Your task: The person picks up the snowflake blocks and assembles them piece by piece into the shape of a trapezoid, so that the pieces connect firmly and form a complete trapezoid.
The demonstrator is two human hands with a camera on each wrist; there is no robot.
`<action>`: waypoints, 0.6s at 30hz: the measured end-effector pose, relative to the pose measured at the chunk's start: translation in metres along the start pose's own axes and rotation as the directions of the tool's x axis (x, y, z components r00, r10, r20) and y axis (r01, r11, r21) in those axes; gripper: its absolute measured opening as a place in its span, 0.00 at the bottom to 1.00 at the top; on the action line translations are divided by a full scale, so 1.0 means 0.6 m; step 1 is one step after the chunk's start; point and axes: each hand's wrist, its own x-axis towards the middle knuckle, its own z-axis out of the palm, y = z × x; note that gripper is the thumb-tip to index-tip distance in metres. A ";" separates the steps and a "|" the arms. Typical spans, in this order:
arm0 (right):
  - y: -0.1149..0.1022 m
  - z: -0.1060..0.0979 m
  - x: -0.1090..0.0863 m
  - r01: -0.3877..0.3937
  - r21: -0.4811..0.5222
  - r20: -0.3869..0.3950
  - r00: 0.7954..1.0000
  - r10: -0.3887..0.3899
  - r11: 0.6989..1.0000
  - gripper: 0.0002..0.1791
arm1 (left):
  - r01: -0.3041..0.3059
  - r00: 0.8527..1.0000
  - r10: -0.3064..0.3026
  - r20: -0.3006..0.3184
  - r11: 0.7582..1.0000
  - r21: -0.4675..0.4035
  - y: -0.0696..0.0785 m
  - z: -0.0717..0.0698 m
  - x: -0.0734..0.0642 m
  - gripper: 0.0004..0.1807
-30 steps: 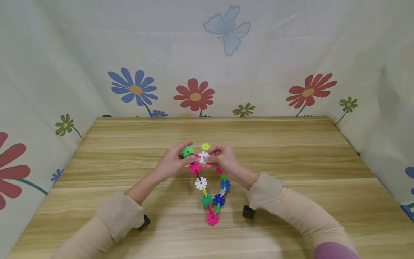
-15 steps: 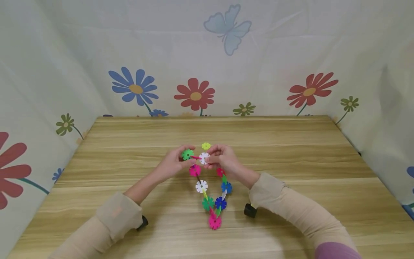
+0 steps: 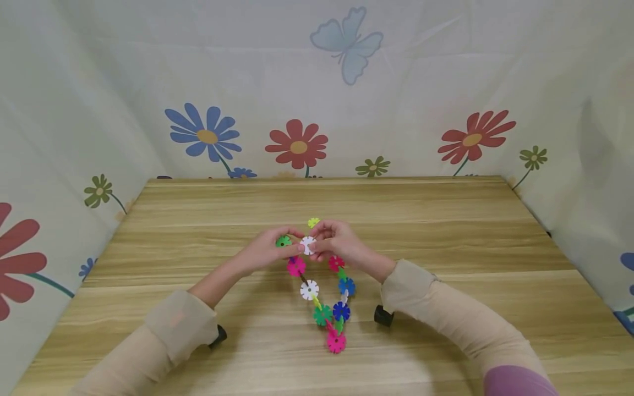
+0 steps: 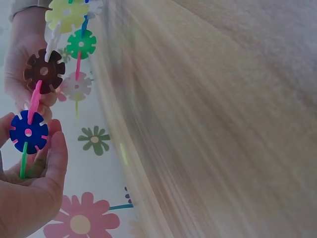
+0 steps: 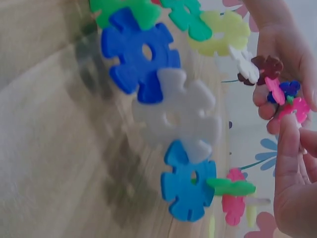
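Note:
Both hands hold parts of a chain of notched plastic snowflake discs. In the head view, my right hand [image 3: 342, 242] pinches a white disc [image 3: 308, 245] between thumb and fingers. My left hand [image 3: 264, 250] grips the chain's left end beside a green disc [image 3: 283, 242], its thumb tip right at the white disc. A blue disc [image 4: 28, 132] shows in the left wrist view in front of the left fingers. Between the hands, the right wrist view has a pink disc [image 5: 298, 108]. From the hands the chain hangs in a V down to a bright pink disc [image 3: 336, 342].
The wooden table [image 3: 198, 209] lies beneath the hands. A yellow disc [image 3: 313, 222] shows just beyond the right fingers. A flower-printed curtain [image 3: 396, 99] stands around the back and sides. Black wrist cameras [image 3: 383, 315] hang under the sleeves.
The left hand has come closer to the right, its thumb now at the white disc and the pink link between them covered. The chain's lower end has shifted right and slightly nearer.

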 end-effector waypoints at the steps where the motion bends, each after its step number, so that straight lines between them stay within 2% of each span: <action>1: 0.000 -0.001 0.001 -0.003 -0.007 0.006 1.000 0.003 1.000 0.11 | -0.002 1.000 0.002 -0.002 1.000 0.000 -0.002 0.000 0.001 0.21; 7: 0.001 -0.012 0.014 -0.011 -0.075 0.072 0.997 0.016 0.997 0.10 | -0.019 1.000 0.019 -0.022 1.000 -0.004 -0.017 0.000 0.003 0.19; 11: 0.002 -0.022 0.025 -0.014 -0.117 0.098 0.995 0.026 0.993 0.11 | -0.008 0.999 0.008 -0.045 1.000 -0.003 -0.026 -0.005 0.000 0.19; 18: 0.000 -0.049 0.058 -0.017 -0.258 0.039 0.999 0.028 0.966 0.16 | 0.043 0.996 -0.042 -0.085 0.999 0.009 -0.038 -0.020 -0.007 0.23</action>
